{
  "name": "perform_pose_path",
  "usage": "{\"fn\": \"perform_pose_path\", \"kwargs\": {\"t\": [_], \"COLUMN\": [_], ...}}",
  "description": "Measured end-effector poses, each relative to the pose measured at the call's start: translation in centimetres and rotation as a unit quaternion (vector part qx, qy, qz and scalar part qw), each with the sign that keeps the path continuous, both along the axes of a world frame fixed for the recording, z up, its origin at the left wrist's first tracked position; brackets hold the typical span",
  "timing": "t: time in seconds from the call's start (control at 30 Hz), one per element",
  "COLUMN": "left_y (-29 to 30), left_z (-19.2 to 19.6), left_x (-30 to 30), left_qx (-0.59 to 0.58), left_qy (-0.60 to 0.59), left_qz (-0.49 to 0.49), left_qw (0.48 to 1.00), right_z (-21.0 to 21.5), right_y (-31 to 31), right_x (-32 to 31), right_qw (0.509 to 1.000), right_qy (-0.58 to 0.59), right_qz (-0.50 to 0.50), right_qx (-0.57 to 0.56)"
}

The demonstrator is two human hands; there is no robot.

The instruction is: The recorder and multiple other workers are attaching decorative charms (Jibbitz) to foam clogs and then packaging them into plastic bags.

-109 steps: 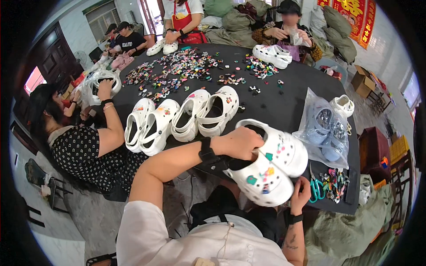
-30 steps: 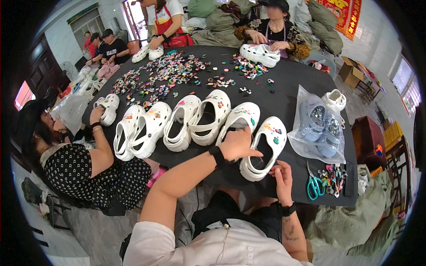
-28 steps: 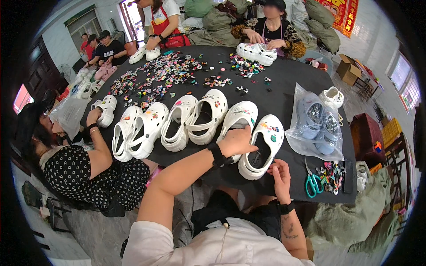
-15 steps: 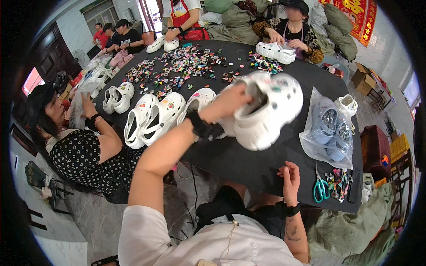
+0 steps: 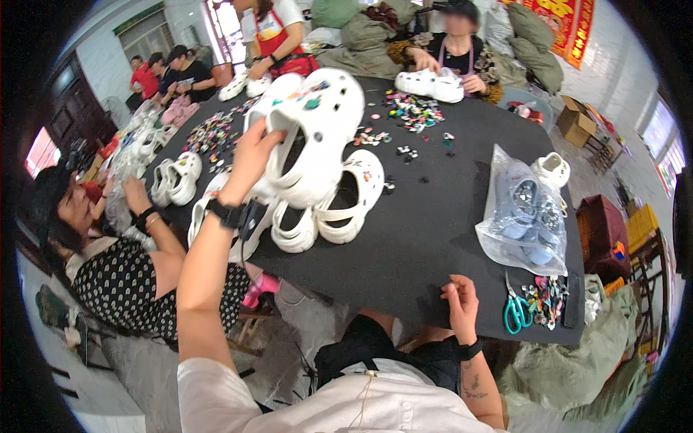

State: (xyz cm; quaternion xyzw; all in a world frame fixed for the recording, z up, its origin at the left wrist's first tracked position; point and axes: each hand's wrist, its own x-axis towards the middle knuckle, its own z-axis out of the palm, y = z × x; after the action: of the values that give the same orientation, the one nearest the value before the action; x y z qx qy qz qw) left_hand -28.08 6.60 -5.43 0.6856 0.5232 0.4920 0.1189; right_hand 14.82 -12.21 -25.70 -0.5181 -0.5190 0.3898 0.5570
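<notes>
My left hand [image 5: 254, 157] grips a pair of white clogs by the heel end of the nearer clog [image 5: 317, 130], which has a few charms on its top. Its mate [image 5: 266, 101] shows partly behind it. The pair is raised and tilted over the table, above other white clogs [image 5: 354, 198] that it partly hides. At the table's front edge, my right hand [image 5: 460, 299] holds nothing, its fingers loosely bent and apart. Closest to that hand lie teal-handled scissors [image 5: 517, 310] and a small heap of colourful charms [image 5: 546, 299].
A clear plastic bag of blue clogs [image 5: 523, 209] lies on the right of the black table [image 5: 433, 224], beside a white clog [image 5: 551, 170]. Charm piles [image 5: 417, 112] spread across the far side. Co-workers handle clogs opposite; another person [image 5: 137, 274] sits close on the left.
My left hand has carried the clogs leftward and away from me, over the row of white clogs. My right hand stays by the table edge. The whole view has shifted slightly.
</notes>
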Motion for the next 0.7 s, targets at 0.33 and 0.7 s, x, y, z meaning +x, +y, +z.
{"fn": "perform_pose_path", "kwargs": {"t": [0.33, 0.7], "left_y": [-2.8, 9.7], "left_z": [-2.0, -1.5], "left_x": [0.6, -2.7], "left_qx": [-0.150, -0.017], "left_qy": [-0.089, 0.012], "left_qz": [-0.090, 0.008], "left_qw": [0.981, 1.000], "right_z": [0.2, 0.2], "right_y": [-0.2, 0.2], "right_x": [-0.3, -1.0], "right_qw": [0.999, 0.997], "right_qy": [-0.034, -0.073], "right_qz": [-0.002, -0.009], "right_qx": [-0.008, 0.002]}}
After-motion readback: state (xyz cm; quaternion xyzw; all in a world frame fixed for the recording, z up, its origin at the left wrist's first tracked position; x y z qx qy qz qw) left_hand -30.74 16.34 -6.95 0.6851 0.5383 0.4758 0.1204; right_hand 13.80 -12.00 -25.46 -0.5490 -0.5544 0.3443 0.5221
